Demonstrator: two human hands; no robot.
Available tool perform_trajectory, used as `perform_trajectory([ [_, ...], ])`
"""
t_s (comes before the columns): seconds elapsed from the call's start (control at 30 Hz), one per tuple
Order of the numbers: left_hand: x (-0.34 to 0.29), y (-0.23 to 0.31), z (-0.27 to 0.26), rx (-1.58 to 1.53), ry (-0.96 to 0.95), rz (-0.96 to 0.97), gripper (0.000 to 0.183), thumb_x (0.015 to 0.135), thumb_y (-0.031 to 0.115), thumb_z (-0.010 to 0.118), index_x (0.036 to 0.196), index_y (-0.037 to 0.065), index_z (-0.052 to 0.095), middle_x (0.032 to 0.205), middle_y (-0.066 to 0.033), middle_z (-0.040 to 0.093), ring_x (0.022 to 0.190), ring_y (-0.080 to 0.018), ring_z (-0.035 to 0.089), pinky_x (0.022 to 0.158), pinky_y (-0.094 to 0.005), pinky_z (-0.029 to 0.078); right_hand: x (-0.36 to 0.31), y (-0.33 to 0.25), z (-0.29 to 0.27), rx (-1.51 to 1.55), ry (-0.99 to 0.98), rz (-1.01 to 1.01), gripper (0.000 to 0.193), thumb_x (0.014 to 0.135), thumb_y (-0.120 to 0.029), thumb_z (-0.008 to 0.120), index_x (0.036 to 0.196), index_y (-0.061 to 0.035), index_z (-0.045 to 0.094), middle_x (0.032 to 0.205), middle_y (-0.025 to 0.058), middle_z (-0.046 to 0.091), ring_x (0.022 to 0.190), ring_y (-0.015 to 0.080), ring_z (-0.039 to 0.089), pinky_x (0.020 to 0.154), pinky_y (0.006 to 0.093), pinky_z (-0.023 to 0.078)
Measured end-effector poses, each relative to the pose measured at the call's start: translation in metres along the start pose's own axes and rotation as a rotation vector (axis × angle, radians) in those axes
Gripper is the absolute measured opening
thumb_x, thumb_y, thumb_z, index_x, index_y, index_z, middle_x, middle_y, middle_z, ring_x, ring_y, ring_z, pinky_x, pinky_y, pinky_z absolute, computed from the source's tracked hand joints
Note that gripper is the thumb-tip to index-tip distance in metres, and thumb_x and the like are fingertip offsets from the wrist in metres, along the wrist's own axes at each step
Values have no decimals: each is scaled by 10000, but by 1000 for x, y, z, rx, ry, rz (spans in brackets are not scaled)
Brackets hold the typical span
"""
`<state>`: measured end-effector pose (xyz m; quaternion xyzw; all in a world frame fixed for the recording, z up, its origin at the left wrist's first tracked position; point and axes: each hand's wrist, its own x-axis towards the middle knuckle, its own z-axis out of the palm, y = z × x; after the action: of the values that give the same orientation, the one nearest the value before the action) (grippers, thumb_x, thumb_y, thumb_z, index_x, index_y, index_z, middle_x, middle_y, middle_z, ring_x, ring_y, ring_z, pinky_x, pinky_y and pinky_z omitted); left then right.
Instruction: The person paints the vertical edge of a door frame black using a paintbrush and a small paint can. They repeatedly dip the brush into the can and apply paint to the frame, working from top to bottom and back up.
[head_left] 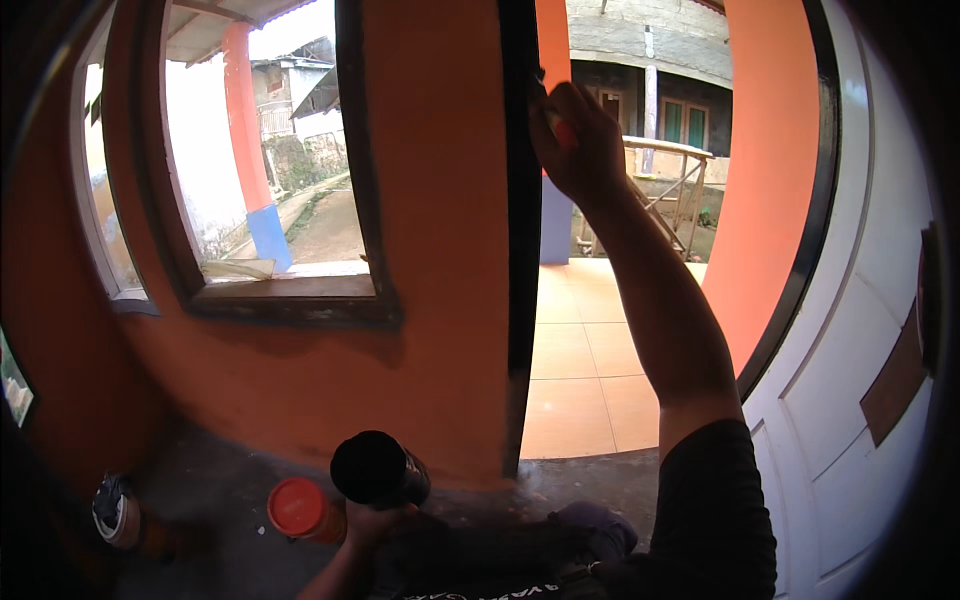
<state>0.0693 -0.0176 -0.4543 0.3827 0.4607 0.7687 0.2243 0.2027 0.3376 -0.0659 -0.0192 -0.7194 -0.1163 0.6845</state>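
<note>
My right hand point(585, 140) is raised high, its fingers closed around a paintbrush with a reddish handle point(563, 132). The dark brush tip meets the black door frame point(522, 290) near its upper part; how firmly it touches is hard to see. Low down, my left hand point(375, 522) grips a can point(380, 470) from beneath and from the side. The inside of the can looks black, and its contents cannot be made out. An orange wall point(440, 200) lies left of the frame.
A red-topped bucket point(298, 507) stands on the dark floor beside the can. Farther left is a pale bucket point(118, 518) with dark material in it. A dark-framed window point(290, 303) opens in the wall. At right stands a white door point(840, 400); tiled floor point(570, 350) lies beyond the doorway.
</note>
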Motion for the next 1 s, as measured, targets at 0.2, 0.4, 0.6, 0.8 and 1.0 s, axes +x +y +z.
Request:
perform_trajectory([
  [0.2,5,12,-4,16,-43,-15,686,649,150,955,1239,28,625,1143,-40,678,1042,-168,659,936,-357,530,-35,-34,-22,58,-172,135,117,892,-149,653,905,-69,568,793,152,633,703,348,675,624,431,528],
  [0.4,6,11,-9,23,-60,-40,713,642,142,961,1254,23,616,1159,-48,680,1066,-179,666,947,-363,531,44,0,-5,-133,-51,21,159,908,-209,665,880,-76,584,775,152,671,743,390,688,664,435,557],
  [0.6,7,29,-3,-60,-90,-92,708,641,114,956,1250,18,609,1127,-51,687,1009,-179,685,904,-354,552,103,10,-7,-208,174,-188,181,917,-229,714,909,-78,614,812,137,709,801,340,729,701,397,574],
  [0.8,7,15,-19,94,-96,-46,791,587,156,953,1283,24,601,1189,-52,651,1103,-214,643,995,-389,512,33,-1,-10,-93,-53,-93,165,911,-197,683,852,-88,573,805,164,674,775,395,688,652,437,540],
  [1.0,5,22,-24,84,-89,-10,814,599,174,960,1306,25,586,1198,-53,648,1106,-217,643,1002,-389,506,-23,-44,-28,40,-344,225,126,892,-149,673,896,-66,579,805,188,679,818,393,708,693,432,543],
])
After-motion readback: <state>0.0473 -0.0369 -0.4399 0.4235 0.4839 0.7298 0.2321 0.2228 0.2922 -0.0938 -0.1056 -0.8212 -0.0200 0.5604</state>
